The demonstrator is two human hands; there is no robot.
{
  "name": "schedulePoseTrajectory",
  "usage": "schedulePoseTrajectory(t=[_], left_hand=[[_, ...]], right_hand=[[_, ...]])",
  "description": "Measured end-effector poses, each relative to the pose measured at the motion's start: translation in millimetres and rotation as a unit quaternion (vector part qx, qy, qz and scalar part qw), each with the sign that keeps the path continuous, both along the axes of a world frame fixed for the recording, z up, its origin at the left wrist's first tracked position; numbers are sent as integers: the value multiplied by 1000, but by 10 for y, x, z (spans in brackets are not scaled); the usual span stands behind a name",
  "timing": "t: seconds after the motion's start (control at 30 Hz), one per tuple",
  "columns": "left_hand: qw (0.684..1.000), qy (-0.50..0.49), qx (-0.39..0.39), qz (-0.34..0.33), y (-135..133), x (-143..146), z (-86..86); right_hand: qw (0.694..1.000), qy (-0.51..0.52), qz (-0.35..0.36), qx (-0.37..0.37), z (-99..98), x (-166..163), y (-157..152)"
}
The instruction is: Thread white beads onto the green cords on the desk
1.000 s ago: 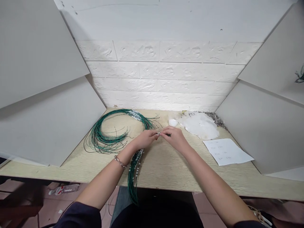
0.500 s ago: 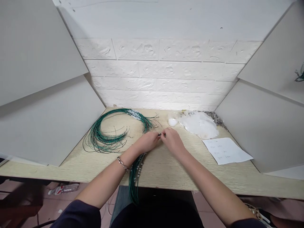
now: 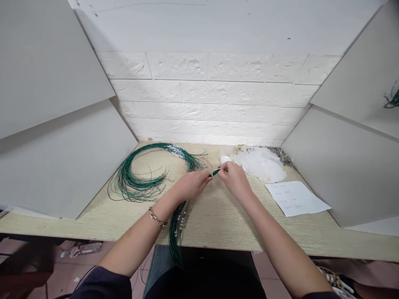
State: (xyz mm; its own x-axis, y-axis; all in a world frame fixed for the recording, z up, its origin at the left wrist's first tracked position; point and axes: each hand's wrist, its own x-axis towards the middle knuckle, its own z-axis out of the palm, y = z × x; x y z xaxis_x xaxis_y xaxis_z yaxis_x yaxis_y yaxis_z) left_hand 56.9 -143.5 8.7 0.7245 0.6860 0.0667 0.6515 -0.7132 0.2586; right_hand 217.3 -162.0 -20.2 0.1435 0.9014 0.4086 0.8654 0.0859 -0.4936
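Observation:
My left hand (image 3: 190,185) is closed on a bundle of green wires (image 3: 176,226) that runs under it and hangs over the table's front edge; small white pieces sit along the bundle. My right hand (image 3: 235,179) pinches the tip of a green wire (image 3: 215,171) that sticks out of my left hand. The two hands almost touch above the middle of the wooden table (image 3: 218,220). A bracelet (image 3: 156,218) is on my left wrist.
A loose coil of green wires (image 3: 137,176) lies at the table's back left. A small white cup (image 3: 225,159), a white plastic bag (image 3: 260,164), a heap of small metal parts (image 3: 282,155) and a paper sheet (image 3: 296,198) lie to the right. Grey boards (image 3: 62,162) stand on both sides.
My right hand has moved up and away from me, drawing the wire tip out to the right of my left hand. My left hand has barely shifted.

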Motion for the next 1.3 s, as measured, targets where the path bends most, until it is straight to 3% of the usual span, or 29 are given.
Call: schedulePoseTrajectory(t=[0.4,0.8,0.93,1.07,1.3], left_hand=[[999,-21,-23,11,54,-31,-94],[999,-37,-22,12,117,-52,-149],[991,-93,-100,7,131,-67,-147],[965,-181,-190,4,128,-94,-98],[950,-188,-248,-6,163,-119,-139]], right_hand=[[998,-47,31,-6,-8,-44,-38],[995,-61,48,67,-22,-77,-56],[995,-34,77,52,4,-63,-71],[984,-56,151,71,61,-90,-116],[961,-77,262,39,29,-94,-86]])
